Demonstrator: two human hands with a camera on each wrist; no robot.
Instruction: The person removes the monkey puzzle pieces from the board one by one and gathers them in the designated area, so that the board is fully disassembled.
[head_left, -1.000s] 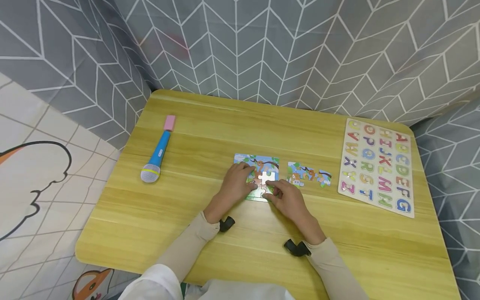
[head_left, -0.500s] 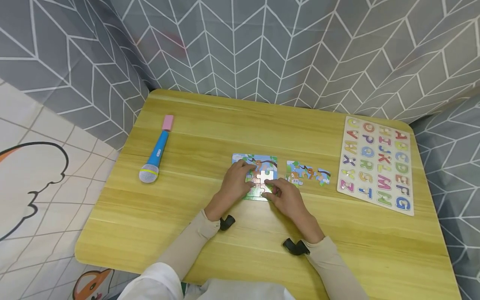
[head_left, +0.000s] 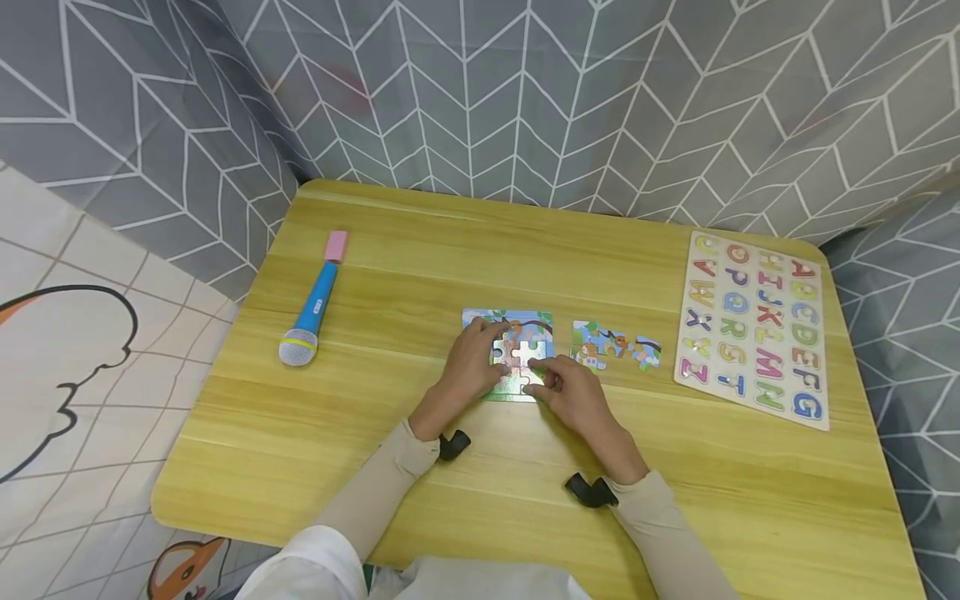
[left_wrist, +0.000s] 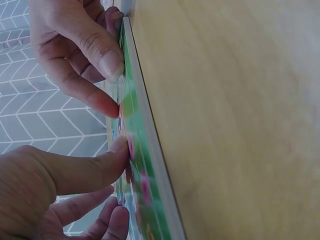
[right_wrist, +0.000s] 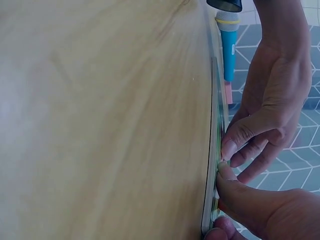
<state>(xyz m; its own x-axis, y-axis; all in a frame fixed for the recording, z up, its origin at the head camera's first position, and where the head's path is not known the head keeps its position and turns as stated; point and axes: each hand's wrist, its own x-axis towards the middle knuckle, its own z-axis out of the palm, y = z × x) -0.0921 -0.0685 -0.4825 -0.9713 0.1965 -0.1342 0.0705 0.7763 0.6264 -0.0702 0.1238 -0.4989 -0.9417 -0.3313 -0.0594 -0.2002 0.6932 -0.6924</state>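
Only wrist views show the puzzle (left_wrist: 137,125) edge-on.

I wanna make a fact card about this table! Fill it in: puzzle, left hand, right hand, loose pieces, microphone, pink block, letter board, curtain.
Puzzle: flat on the wooden table, its picture partly covered
Left hand: fingertips on the puzzle
Right hand: fingertips on the puzzle, too
Loose pieces: right of the puzzle
Microphone: blue handle, silver head, on the left
Pink block: by the microphone's handle end
Letter board: colourful letters, far right
Curtain: grey, white lines, behind the table
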